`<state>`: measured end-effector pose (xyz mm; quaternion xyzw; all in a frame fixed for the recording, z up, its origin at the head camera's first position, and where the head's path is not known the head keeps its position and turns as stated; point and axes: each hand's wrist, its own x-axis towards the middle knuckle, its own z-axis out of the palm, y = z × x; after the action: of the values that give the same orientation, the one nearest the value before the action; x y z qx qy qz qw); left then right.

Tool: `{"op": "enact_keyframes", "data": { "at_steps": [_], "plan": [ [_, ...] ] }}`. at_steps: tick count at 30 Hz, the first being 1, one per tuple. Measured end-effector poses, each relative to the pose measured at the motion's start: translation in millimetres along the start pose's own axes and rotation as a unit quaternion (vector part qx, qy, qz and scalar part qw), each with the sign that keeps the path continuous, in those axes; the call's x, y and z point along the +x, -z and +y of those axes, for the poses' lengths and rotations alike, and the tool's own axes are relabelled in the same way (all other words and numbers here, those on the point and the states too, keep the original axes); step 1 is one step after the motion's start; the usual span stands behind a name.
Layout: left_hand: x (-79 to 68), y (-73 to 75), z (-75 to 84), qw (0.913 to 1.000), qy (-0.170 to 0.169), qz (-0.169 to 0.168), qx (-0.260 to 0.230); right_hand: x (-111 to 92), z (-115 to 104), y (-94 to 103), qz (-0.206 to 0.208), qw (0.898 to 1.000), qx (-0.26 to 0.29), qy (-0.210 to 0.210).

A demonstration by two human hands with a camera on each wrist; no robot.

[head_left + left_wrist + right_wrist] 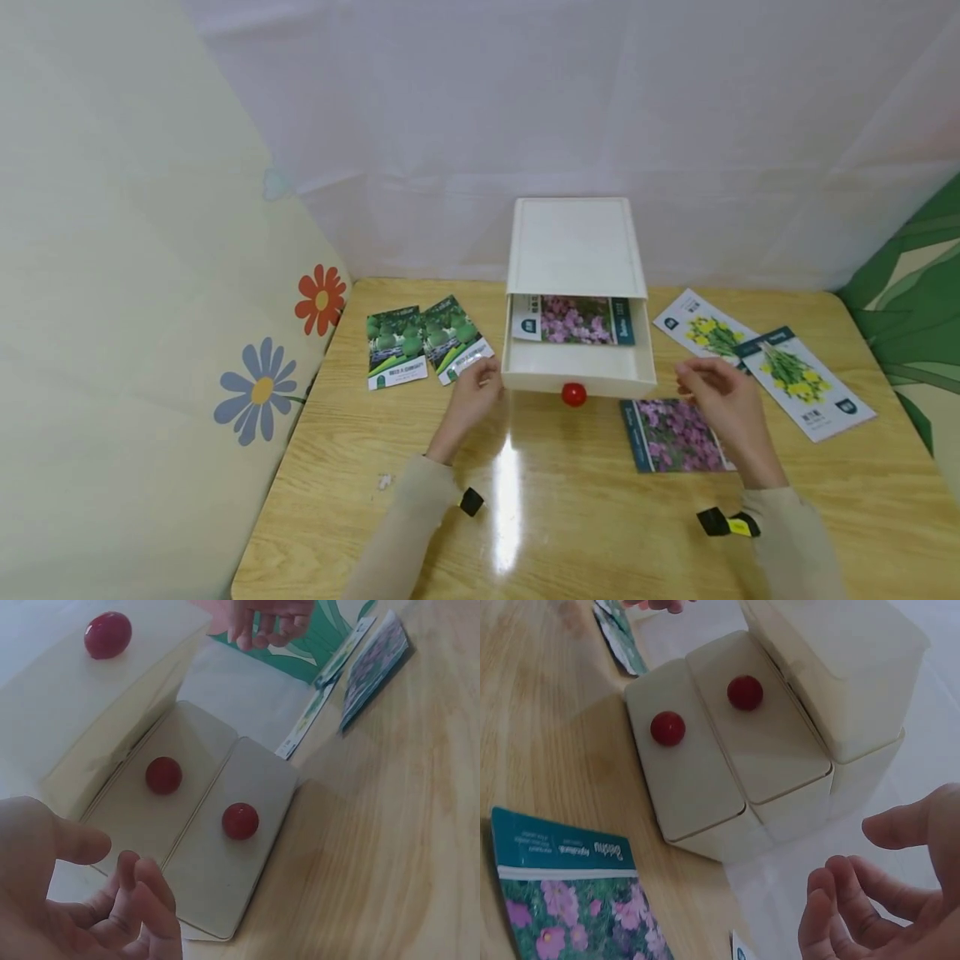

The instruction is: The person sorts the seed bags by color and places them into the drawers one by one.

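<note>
A small cream drawer cabinet [573, 242] stands against the back of the table, its top drawer [540, 384] pulled out by a red knob [573, 394]. Inside that drawer lies a packet with pink flowers [576, 320]. My left hand [477, 388] is beside the drawer's front left corner, its fingers loosely bent and holding nothing. On the other side, my right hand [723, 408] hovers to the right of the drawer, relaxed and without anything in it. Beneath it lies another pink flower packet [671, 435], partly covered by the hand in the head view.
Two green packets [397, 346] lie at the left of the cabinet. At the right, two packets with yellow flowers [806, 383] overlap. Below the pulled-out drawer, two closed drawers show red knobs [240, 821]. A white cloth [450, 125] hangs behind.
</note>
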<state>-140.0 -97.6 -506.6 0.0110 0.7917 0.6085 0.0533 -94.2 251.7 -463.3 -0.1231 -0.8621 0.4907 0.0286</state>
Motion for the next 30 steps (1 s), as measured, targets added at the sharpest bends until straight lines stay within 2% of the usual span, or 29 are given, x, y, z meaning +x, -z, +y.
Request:
{"op": "enact_keyframes", "data": {
  "at_steps": [1, 7, 8, 12, 16, 20, 26, 30],
  "plan": [
    [-2.8, -0.3, 4.6, 1.0000, 0.003, -0.007, 0.000, -0.5, 1.8, 1.2, -0.001, 1.000, -0.006, 0.001],
    [-6.5, -9.3, 0.1, 0.9984, 0.036, -0.041, 0.015, -3.9, 12.6, 8.0, -0.006, 0.999, -0.040, -0.007],
    [-4.9, -12.4, -6.2, 0.9980, 0.040, -0.044, 0.022, -4.6, 14.4, 8.6, -0.005, 0.999, -0.046, -0.010],
    [-8.2, -21.4, -7.7, 0.9970, 0.033, -0.054, 0.044, -6.4, 22.6, 10.0, 0.008, 0.998, -0.068, -0.015],
    [-12.1, -31.4, -7.8, 0.9957, 0.006, -0.071, 0.058, -7.6, 31.7, 12.0, 0.018, 0.996, -0.077, -0.032],
    [-15.4, -38.9, -6.5, 0.9945, 0.000, -0.085, 0.061, -7.6, 40.2, 15.9, 0.020, 0.995, -0.083, -0.045],
    [-17.2, -47.2, -2.4, 0.9949, 0.003, -0.097, 0.028, -8.1, 47.6, 20.1, 0.019, 0.995, -0.083, -0.051],
    [-17.9, -54.1, -3.2, 0.9936, -0.006, -0.102, 0.048, -9.7, 53.1, 22.7, 0.010, 0.994, -0.082, -0.065]
  ]
}}
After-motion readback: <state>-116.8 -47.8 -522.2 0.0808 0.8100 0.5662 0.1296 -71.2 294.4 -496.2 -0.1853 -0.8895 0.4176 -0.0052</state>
